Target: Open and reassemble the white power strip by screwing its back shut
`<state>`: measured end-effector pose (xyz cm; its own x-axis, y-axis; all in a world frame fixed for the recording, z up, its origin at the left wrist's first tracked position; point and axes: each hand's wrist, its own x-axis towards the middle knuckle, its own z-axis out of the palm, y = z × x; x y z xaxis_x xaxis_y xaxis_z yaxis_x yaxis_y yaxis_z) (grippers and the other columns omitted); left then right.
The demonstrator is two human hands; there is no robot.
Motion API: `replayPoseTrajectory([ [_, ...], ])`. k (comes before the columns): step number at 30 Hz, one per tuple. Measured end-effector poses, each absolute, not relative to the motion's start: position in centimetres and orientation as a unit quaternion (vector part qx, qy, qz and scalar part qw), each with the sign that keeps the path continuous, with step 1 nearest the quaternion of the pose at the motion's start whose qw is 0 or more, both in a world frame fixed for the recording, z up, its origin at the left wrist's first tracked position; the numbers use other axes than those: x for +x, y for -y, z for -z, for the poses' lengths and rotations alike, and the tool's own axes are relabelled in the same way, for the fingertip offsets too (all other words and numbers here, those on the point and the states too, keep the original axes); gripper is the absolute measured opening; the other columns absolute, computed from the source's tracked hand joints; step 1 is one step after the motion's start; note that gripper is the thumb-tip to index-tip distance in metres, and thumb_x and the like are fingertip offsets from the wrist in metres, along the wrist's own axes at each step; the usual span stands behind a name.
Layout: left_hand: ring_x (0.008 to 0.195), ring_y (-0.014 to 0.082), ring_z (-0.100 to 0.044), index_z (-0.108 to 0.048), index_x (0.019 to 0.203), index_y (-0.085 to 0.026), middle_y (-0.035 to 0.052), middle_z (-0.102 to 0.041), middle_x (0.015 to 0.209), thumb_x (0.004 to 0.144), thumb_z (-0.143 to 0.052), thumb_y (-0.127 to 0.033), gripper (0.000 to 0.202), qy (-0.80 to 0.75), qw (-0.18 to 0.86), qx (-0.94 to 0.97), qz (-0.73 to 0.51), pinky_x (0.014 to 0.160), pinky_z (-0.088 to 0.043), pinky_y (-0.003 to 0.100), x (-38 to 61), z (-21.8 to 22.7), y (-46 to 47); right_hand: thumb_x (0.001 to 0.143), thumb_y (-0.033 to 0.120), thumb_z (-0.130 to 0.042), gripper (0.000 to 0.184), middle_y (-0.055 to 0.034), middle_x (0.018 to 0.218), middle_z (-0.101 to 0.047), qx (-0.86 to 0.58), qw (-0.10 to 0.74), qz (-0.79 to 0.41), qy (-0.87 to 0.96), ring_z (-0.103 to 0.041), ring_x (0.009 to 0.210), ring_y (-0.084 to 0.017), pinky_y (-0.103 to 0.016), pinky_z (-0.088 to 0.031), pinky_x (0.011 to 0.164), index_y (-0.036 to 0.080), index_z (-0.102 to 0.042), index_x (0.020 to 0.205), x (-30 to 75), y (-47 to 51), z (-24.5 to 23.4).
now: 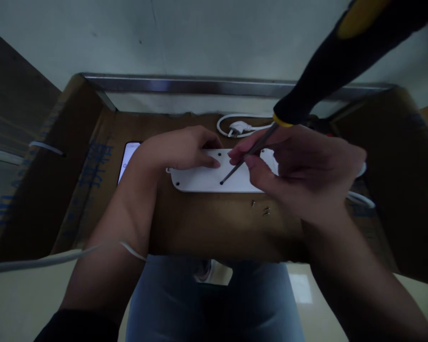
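Note:
A white power strip lies across the cardboard with a flat face up, dark screw holes showing along its edges. My left hand grips its far edge near the left end, thumb on the white face and fingers over the back. In my right hand is a screwdriver with a black and yellow handle, its shaft pinched between thumb and fingers. The tip meets a hole near the strip's front edge. Just in front of the strip lie several small screws. My right hand covers the strip's right end.
A white plug with its looped cord lies behind the strip. To the left, a lit phone is partly behind my forearm. Cardboard walls rise at both sides, and a metal-edged panel stands behind. A white cord crosses at lower left.

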<state>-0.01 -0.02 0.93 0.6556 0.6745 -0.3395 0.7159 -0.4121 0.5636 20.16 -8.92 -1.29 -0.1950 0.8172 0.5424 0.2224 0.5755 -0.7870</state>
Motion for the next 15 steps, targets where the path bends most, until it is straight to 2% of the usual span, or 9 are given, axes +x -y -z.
replayPoseTrajectory([
  [5,0.108,0.0219,-0.069,-0.074,0.131,-0.017,0.0051,-0.076,0.128,0.088,-0.076,-0.033,0.045,-0.404,0.343,0.847,0.044,0.088,-0.048,0.028,0.0,-0.7,-0.6,0.091,0.010,-0.071,0.014,0.0014,0.090,-0.074,-0.354,0.628,-0.247,0.647,-0.075,0.085,-0.015,-0.036,-0.065,0.078,0.024,-0.073,0.089,20.3,8.0,0.3],
  [8,0.106,0.0226,-0.071,-0.074,0.129,-0.019,0.0047,-0.078,0.126,0.086,-0.076,-0.037,0.047,-0.394,0.342,0.852,0.045,0.087,-0.049,0.027,-0.1,-0.5,-0.8,0.091,0.006,-0.070,0.017,-0.0003,0.089,-0.074,-0.343,0.683,-0.201,0.612,-0.075,0.085,-0.015,-0.035,-0.065,0.076,0.022,-0.074,0.087,20.4,6.9,0.6],
  [12,0.104,0.0228,-0.072,-0.074,0.130,-0.018,0.0053,-0.079,0.123,0.086,-0.073,-0.039,0.049,-0.404,0.341,0.848,0.048,0.085,-0.049,0.026,-0.1,-0.6,-0.7,0.092,0.012,-0.071,0.013,-0.0007,0.089,-0.077,-0.363,0.660,-0.188,0.630,-0.077,0.084,-0.016,-0.034,-0.066,0.077,0.023,-0.074,0.086,20.6,5.9,1.6],
  [15,0.107,0.0232,-0.072,-0.073,0.131,-0.017,0.0053,-0.078,0.126,0.086,-0.073,-0.035,0.049,-0.401,0.358,0.842,0.042,0.087,-0.051,0.027,-0.1,-0.8,-0.6,0.091,0.017,-0.075,0.008,-0.0002,0.084,-0.076,-0.346,0.648,-0.189,0.651,-0.076,0.078,-0.014,-0.032,-0.064,0.072,0.022,-0.074,0.085,20.6,5.6,2.1],
])
